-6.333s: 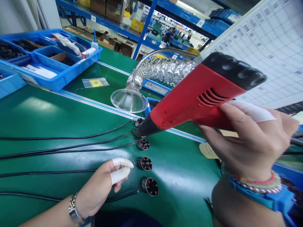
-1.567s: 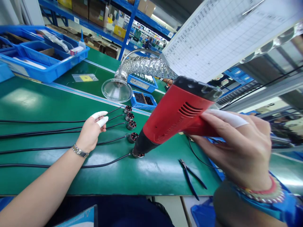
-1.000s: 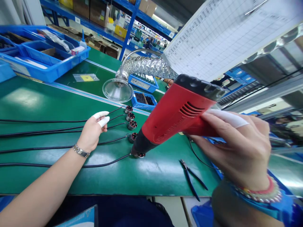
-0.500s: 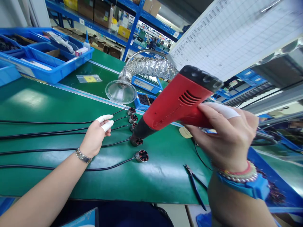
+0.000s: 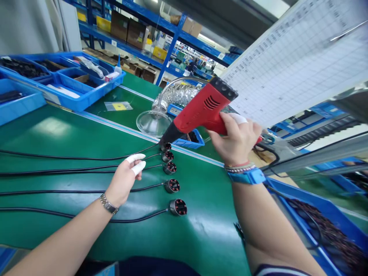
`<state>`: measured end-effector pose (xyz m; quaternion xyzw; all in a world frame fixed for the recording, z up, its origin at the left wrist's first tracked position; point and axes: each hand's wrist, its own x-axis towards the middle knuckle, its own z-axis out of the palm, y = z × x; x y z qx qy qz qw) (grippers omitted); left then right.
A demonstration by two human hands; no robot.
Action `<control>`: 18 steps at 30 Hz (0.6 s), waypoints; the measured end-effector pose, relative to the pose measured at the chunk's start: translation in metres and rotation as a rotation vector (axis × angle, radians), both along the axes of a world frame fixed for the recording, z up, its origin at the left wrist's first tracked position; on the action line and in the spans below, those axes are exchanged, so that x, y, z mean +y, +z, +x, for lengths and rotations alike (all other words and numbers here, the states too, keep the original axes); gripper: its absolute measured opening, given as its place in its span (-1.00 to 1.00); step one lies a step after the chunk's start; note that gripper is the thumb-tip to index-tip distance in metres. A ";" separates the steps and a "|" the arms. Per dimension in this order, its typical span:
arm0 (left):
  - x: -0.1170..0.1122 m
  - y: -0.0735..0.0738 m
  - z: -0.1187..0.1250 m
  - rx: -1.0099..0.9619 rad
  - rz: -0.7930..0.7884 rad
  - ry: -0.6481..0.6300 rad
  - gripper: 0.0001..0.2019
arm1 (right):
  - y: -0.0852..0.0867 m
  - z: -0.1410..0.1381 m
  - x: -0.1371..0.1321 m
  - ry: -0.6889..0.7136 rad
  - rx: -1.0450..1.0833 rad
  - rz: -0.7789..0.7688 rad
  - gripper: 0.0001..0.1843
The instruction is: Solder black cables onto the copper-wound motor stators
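Head view: right hand (image 5: 237, 140) grips a red heat gun (image 5: 198, 113); left hand (image 5: 124, 184) lies open beside black cables (image 5: 57, 192).

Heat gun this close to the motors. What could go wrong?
The heat gun, held in the right hand, has its nozzle right at the top motor, so that motor's black cable might scorch. The left hand lies just below, so a slip could possibly burn it through the thin finger cots.
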<state>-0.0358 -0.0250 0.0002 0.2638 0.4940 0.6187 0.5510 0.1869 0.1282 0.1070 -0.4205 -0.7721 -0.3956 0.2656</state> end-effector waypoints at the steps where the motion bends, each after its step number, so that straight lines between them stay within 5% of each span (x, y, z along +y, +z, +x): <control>1: 0.000 0.000 0.000 -0.004 0.000 0.001 -0.69 | -0.001 -0.002 0.005 -0.016 0.003 -0.013 -0.51; 8: -0.001 0.000 -0.001 0.004 0.007 -0.018 -0.68 | 0.013 0.019 -0.004 -0.075 -0.089 -0.057 -0.56; 18: 0.006 -0.010 -0.008 0.070 0.013 0.007 -0.57 | 0.038 0.081 -0.112 -0.052 -0.343 -0.024 -0.52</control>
